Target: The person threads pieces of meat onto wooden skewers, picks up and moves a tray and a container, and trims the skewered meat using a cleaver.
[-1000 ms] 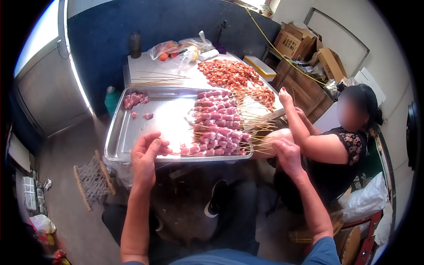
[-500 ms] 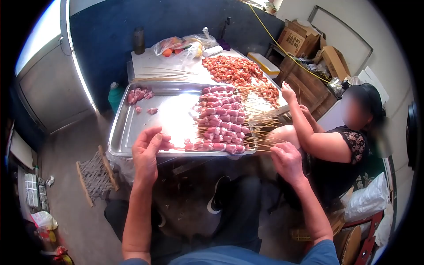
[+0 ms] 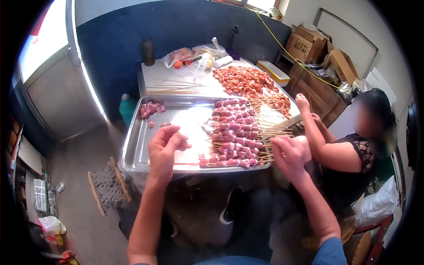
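My left hand (image 3: pixel 164 152) hovers over the front of a metal tray (image 3: pixel 132 145), fingers loosely curled and apart, with nothing visible in them. Rows of skewered raw meat (image 3: pixel 234 137) lie stacked on the tray's right side, their bare stick ends poking over the right rim. By those ends is my right hand (image 3: pixel 289 154), its fingers bent together; whether a stick is between them is hidden. The nearest meat skewer (image 3: pixel 232 163) lies along the front rim, its bare tip pointing left. Loose meat pieces (image 3: pixel 152 109) sit in the tray's back left corner.
Behind the tray, a white table (image 3: pixel 154 73) bears bare sticks (image 3: pixel 174 91), plastic bags (image 3: pixel 190 59) and a heap of reddish meat pieces (image 3: pixel 245 79). A person (image 3: pixel 340 150) sits at the right with raised hands. A woven stool (image 3: pixel 109 185) stands on the floor at left.
The view has shifted, so the tray appears lower and farther right. My right hand has come up off the front skewer's stick end. My left hand stays above the front of the tray.
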